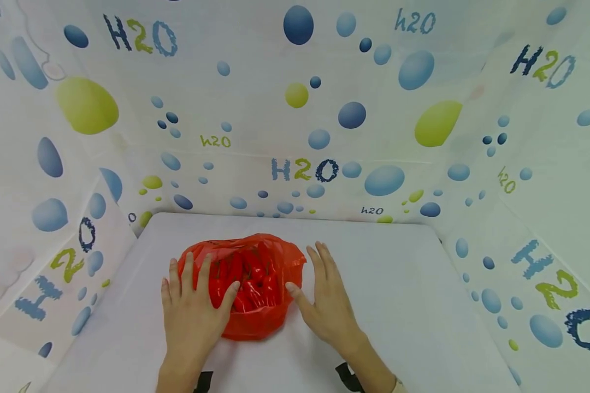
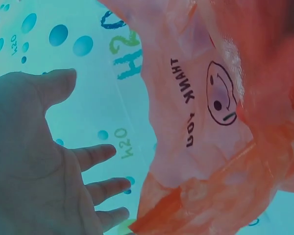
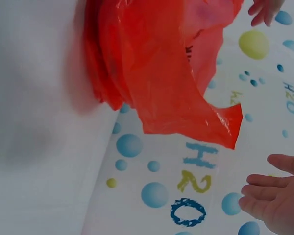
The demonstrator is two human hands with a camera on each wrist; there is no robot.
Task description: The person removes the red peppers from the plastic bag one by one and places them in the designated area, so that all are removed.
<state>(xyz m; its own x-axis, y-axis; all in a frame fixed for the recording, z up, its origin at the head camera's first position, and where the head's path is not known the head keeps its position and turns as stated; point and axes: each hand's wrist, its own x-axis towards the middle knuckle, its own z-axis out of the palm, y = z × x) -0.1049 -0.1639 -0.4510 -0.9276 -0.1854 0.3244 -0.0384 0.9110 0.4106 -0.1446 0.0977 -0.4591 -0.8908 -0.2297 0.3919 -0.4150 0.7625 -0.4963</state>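
On the white table point(image 1: 388, 284), an open red bag point(image 1: 255, 326) holds a heap of red peppers point(image 1: 249, 281). A bubble-print curtain point(image 1: 255, 109) hangs behind. The left hand point(image 1: 193, 308), fingers spread, hides the bag's left side; the right hand point(image 1: 330, 308), fingers straight, thumb apart, hovers beside it, holding nothing.

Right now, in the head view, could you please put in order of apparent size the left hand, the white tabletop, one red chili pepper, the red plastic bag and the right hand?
Largest to smallest:
1. White tabletop
2. Red plastic bag
3. Left hand and right hand: too alike to rank
4. Red chili pepper
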